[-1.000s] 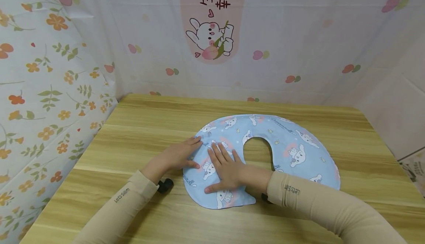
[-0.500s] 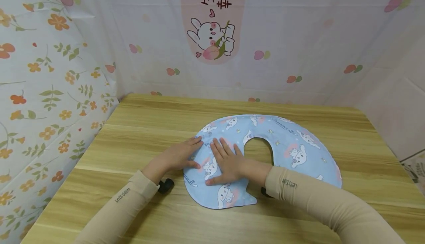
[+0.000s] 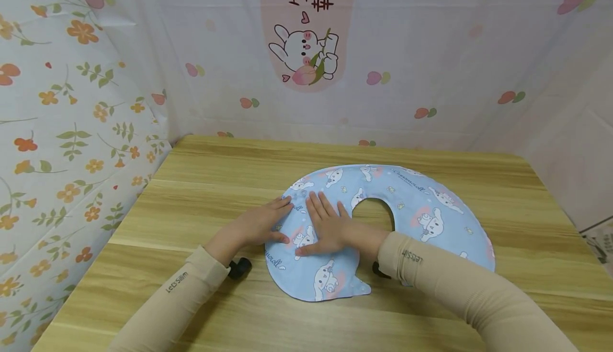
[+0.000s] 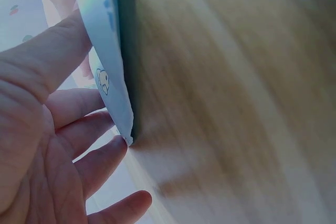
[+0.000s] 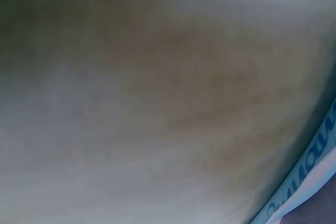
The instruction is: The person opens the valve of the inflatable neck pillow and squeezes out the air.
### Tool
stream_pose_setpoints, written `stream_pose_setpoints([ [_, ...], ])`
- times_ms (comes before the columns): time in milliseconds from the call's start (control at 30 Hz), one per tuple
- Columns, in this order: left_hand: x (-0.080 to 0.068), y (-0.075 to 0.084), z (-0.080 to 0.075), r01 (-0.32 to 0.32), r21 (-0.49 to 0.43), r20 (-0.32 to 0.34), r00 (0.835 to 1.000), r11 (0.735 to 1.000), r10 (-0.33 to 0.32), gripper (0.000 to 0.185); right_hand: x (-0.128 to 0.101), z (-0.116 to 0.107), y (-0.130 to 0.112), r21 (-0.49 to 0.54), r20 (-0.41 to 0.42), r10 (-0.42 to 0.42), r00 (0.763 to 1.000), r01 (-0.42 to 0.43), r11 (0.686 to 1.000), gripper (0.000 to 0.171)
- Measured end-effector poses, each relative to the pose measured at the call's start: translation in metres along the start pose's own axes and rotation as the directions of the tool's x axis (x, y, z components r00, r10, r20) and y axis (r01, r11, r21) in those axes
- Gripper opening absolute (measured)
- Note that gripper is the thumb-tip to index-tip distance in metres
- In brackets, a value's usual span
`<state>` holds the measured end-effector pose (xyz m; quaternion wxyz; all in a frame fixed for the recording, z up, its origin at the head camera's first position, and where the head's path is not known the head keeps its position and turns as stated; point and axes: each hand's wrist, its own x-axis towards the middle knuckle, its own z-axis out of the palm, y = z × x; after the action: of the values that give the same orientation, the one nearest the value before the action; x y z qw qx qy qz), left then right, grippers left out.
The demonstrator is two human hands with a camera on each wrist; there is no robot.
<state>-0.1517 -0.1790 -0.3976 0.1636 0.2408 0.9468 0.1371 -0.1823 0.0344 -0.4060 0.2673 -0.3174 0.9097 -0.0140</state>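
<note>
A light blue, C-shaped cloth piece (image 3: 431, 208) with white cartoon animals and lettering lies spread out. Its curve is at the back and its gap faces the front. My right hand (image 3: 330, 229) rests flat on the left arm of the cloth, fingers spread. At the outer left edge, my left hand (image 3: 256, 227) touches the cloth with fingers extended. The left wrist view has the left hand (image 4: 42, 129) along the cloth's edge (image 4: 113, 87), thumb and fingers not curled around it. Only a strip of the cloth (image 5: 302, 177) shows in the right wrist view; the hand is out of it.
A wood-grain table (image 3: 191, 181) bears the cloth. Behind it hangs a pale curtain (image 3: 412, 32) with a rabbit print, and a floral sheet (image 3: 86, 128) borders the left side. Dark wrist-worn devices (image 3: 240, 268) sit under the wrists.
My right hand has slid a little toward the back of the table over the cloth, uncovering more of the print near the front. My left hand stays put.
</note>
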Motion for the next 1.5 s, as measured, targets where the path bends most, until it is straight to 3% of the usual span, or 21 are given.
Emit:
stream_pose_setpoints([
  [400,-0.001,0.001,0.001,0.011,0.000,0.001,1.000,1.000,-0.011,0.085,0.018,0.001,0.008,-0.003,0.005,0.054,0.999,-0.054,0.999,0.121],
  [1200,0.001,0.000,-0.001,0.030,0.024,0.013,0.999,0.999,-0.030,0.084,0.031,-0.015,0.016,0.045,-0.015,0.097,0.995,-0.096,0.994,0.112],
  [1500,0.000,0.000,-0.001,0.026,-0.020,0.021,0.999,0.999,-0.026,0.082,0.031,-0.019,0.018,0.051,-0.030,0.106,0.994,-0.105,0.993,0.107],
])
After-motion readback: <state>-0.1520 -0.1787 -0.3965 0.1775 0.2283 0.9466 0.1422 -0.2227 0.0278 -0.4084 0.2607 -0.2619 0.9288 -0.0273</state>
